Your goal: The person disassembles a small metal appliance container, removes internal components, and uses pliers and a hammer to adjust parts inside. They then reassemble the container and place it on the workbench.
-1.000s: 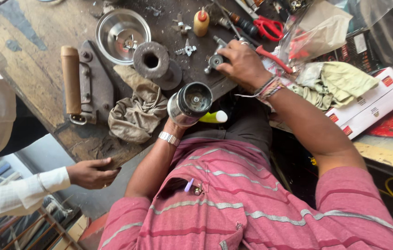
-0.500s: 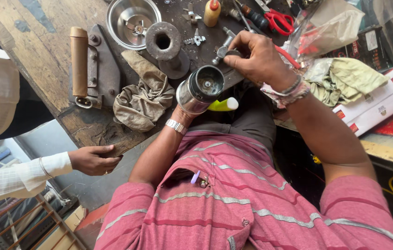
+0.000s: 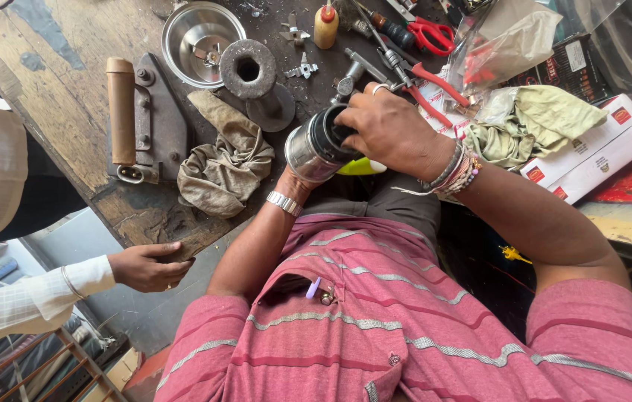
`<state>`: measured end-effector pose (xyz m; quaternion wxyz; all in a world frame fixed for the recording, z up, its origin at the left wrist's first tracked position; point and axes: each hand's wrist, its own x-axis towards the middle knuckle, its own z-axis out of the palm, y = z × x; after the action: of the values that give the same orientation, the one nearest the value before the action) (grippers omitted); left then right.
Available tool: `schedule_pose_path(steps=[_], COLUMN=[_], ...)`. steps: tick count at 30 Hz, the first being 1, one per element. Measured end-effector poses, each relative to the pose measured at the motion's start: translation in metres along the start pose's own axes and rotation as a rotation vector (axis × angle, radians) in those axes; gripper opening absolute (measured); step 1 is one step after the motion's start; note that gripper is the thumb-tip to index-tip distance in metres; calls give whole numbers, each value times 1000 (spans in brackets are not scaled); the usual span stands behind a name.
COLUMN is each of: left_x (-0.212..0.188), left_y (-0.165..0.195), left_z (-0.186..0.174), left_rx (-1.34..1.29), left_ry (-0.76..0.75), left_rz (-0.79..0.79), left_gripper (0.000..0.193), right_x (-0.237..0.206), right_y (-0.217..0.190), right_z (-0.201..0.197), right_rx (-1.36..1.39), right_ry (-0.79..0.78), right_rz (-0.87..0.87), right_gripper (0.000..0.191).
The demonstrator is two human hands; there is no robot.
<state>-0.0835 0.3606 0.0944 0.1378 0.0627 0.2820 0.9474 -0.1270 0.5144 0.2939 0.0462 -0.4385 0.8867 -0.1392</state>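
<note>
Head view: right hand (image 3: 390,134) clasped over mouth of steel jar (image 3: 314,151); left hand hidden beneath, grip unclear; jar axis tilted toward chest.

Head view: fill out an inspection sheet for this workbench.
Surface: worn wooden workbench, scratched and stained.
Job's things: metal jar held over the lap, open end toward the bench.
Clutter: steel bowl, grinding disc, crumpled rag, red-handled scissors, small glue bottle, green cloth.
Hands: left hand under the jar, mostly hidden; right hand on its open end.
Cables: yellow wire near the right arm.
Surroundings: another person's hand on the bench edge.
</note>
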Motion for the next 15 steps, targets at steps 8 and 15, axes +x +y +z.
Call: schedule_pose_path(steps=[8,15], left_x=[-4,-9], left_y=[12,46], left_z=[-3,27], left_rx=[-238,1026], left_ry=[14,-129], left_rz=[-79,206], left_gripper=[37,37], right_x=[-5,-11], right_y=[23,20], right_z=[-5,-9], right_rx=[410,442], right_ry=[-134,-93], right_rz=[320,224], right_gripper=[29,22])
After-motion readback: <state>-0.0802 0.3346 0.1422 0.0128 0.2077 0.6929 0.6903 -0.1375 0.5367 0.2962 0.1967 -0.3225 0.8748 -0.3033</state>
